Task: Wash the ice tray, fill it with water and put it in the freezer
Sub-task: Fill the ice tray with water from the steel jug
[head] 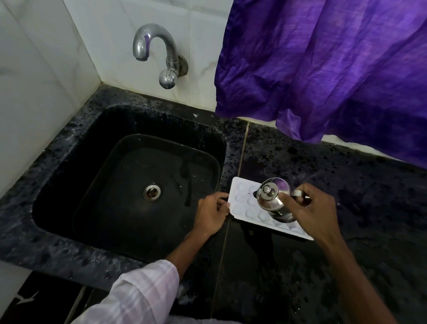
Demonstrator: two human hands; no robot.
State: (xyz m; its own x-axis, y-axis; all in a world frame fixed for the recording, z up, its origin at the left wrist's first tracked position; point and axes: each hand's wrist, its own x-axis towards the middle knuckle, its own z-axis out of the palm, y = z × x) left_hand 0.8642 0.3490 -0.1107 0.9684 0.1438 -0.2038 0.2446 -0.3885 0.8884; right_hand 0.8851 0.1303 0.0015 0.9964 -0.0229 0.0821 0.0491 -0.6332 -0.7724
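Dark speckled counter (352, 191) runs along a white tiled wall, with the sink (61, 180) sunk into its left part and a purple curtain (332, 69) hanging over its back edge.

Your right hand (312, 211) is closed around the handle of a steel jug (274, 200), which you hold tilted over the tray (240, 199), lid knob facing you and spout pointing left toward the sink. Whether water is coming out cannot be made out.

Your left hand (212, 214) pinches the tray's left short edge, fingers curled over the rim, holding it where the counter meets the sink's right rim.

White and dimpled, the tray lies flat on the counter just right of the sink, its long axis running from the sink side toward the front right. The jug covers its middle; the cells nearest your left hand are the ones under the spout, and the far cells sit beneath your right wrist.

My read is that filling is in progress, so the jug should travel along that long axis, back toward your right, while the left hand keeps the tray level.

The tap (151, 48) on the wall looks shut off.
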